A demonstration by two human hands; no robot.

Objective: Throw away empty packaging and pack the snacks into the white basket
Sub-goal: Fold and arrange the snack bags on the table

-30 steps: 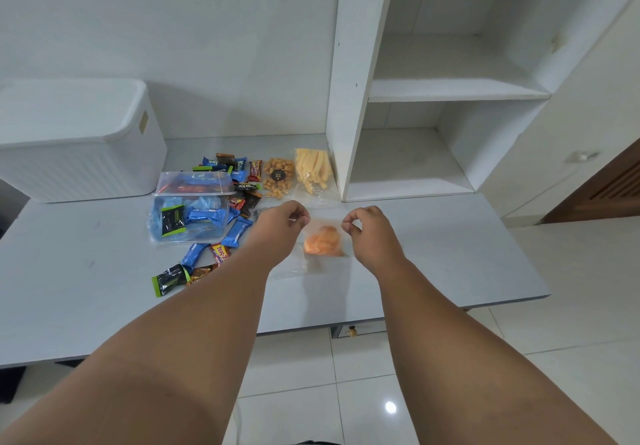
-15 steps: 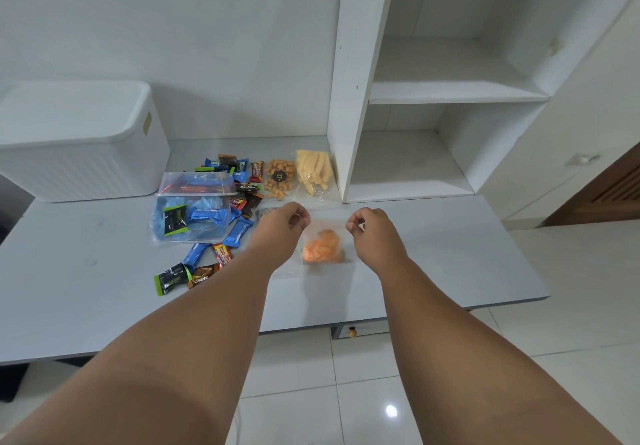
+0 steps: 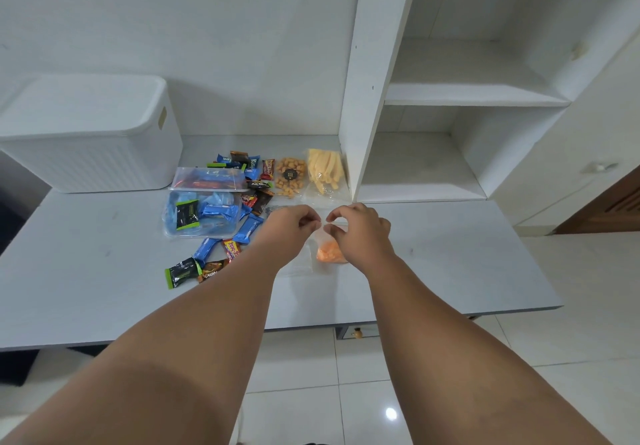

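Observation:
My left hand (image 3: 292,226) and my right hand (image 3: 358,228) pinch the top edge of a clear bag of orange snacks (image 3: 327,254), holding it just above the grey table (image 3: 450,254). The two hands nearly touch. The white basket (image 3: 90,139) stands at the back left with its lid on. Between it and my hands lie a clear tub of blue wrapped snacks (image 3: 202,212), several loose wrapped candies (image 3: 211,257), a bag of brown puffs (image 3: 291,176) and a bag of yellow sticks (image 3: 325,171).
A white shelf unit (image 3: 450,98) rises at the back right, its upright panel right beside the yellow sticks. The table's front edge runs below my forearms, with tiled floor (image 3: 346,392) beyond it. A wooden door (image 3: 616,202) shows at far right.
My hands have drawn closer together along the bag's top edge, the right one shifting left over the orange snacks. The bag stays in the same spot.

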